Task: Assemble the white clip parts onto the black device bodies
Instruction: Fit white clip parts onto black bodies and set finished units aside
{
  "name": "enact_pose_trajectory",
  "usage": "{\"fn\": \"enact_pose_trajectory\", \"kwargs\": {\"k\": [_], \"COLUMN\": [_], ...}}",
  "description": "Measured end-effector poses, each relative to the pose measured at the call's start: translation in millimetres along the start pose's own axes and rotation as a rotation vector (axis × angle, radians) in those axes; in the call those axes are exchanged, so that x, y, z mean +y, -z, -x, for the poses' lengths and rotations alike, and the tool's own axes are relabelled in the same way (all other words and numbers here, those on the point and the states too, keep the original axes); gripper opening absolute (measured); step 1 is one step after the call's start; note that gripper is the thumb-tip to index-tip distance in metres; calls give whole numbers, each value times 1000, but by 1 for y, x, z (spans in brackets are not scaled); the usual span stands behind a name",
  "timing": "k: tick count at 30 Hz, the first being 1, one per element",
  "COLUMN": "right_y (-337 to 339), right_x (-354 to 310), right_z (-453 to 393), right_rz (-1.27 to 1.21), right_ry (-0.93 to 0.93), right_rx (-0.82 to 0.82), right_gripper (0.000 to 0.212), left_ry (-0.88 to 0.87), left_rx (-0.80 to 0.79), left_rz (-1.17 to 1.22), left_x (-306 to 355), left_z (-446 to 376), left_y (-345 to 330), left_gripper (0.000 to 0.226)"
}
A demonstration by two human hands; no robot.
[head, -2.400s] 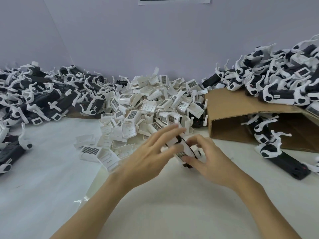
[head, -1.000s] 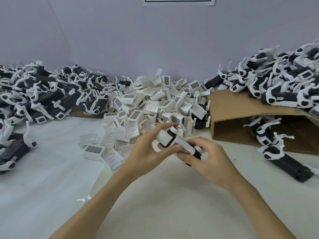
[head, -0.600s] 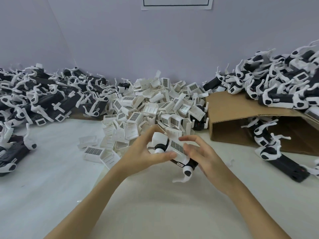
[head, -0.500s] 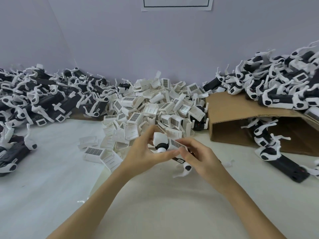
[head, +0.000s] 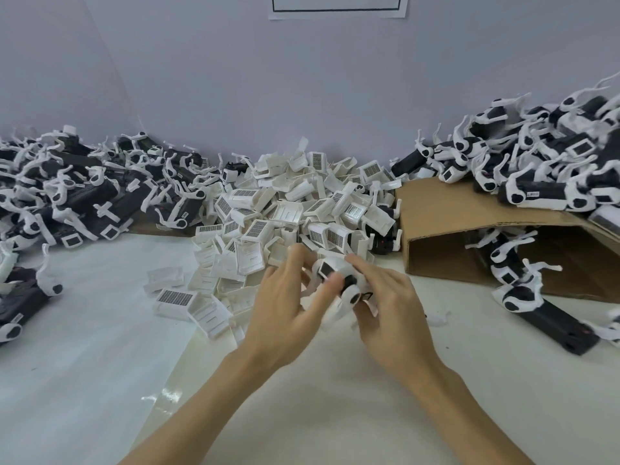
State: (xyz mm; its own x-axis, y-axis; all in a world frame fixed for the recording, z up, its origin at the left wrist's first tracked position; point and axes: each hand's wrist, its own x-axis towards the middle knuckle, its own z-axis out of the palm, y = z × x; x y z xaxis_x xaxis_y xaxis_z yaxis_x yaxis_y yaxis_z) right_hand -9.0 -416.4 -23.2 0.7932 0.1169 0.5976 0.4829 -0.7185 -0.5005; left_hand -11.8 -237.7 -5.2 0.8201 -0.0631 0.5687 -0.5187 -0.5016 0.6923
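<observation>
Both hands meet in the middle of the table around one black device body point(head: 339, 280) with white ends and a white clip part on it. My left hand point(head: 285, 303) touches its left side with spread, blurred fingers. My right hand point(head: 385, 303) grips it from the right and hides most of the body. Just behind the hands lies a heap of loose white clip parts point(head: 295, 209) with grey grid labels.
A pile of black-and-white devices point(head: 84, 196) fills the back left, and another pile point(head: 543, 169) sits on a flattened cardboard box point(head: 446, 229) at the right. More devices point(head: 543, 310) lie in front of the box. A white sheet point(head: 84, 347) covers the table's left.
The device has been turned in my hands, so its white end faces up. My left fingers have loosened and spread, while my right hand has closed further over the body.
</observation>
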Motion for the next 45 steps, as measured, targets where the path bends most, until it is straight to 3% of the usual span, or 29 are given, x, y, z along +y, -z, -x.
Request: {"fn": "enact_pose_trajectory", "kwargs": {"k": [5,8,11,15,17,20,22,26,30,34,38,42,45], "right_y": [3,3,2,6,7,9,12,25,36,35,20,6,1], "right_x": [2,3,5,4,5,1,0,0,9,13,10,1,-3], "right_z": [0,-1,-1,-5,-8,-13,-16,-21,-24,-19,-16,-13,-12], "right_rz": [-43,-43,-109,-496,-673,-879,-1023,-1203,-1326,-1317,-1161,-1042,-873], "right_ry": [-8,5,-31,-330,-421,-537,-756,-985,-1124,-1110,-906,-551,-494], "right_rx": [-61,-68,-119,-315,-337,-351,-326,-419,-514,-569,-407,-218,-171], "right_gripper": [59,52,55,55,52,65,62,60,46,57,84,57,47], "left_ry": [152,273,251,411,497,581,548,211,180,277,458,561,499], "left_rx": [-93,-185,-156,-62,-107,-268,-317,-431,-418,-306,-139,-33,-62], "left_rz": [281,366,313,390,394,405,442,365,433,513,629,628,389], "left_x": [0,-2,-2,-4,-9,-14,-17,-18,-15,-15,-18,-17,-19], "left_z": [-3,-7,-10,-14,-16,-19,-19,-15,-15,-16,-15,-17,-15], "left_y": [1,6,9,14,17,19,20,22,19,18,9,8,11], "left_gripper": [33,43,47,70,69,73,81,71,49,37,51,71,67]}}
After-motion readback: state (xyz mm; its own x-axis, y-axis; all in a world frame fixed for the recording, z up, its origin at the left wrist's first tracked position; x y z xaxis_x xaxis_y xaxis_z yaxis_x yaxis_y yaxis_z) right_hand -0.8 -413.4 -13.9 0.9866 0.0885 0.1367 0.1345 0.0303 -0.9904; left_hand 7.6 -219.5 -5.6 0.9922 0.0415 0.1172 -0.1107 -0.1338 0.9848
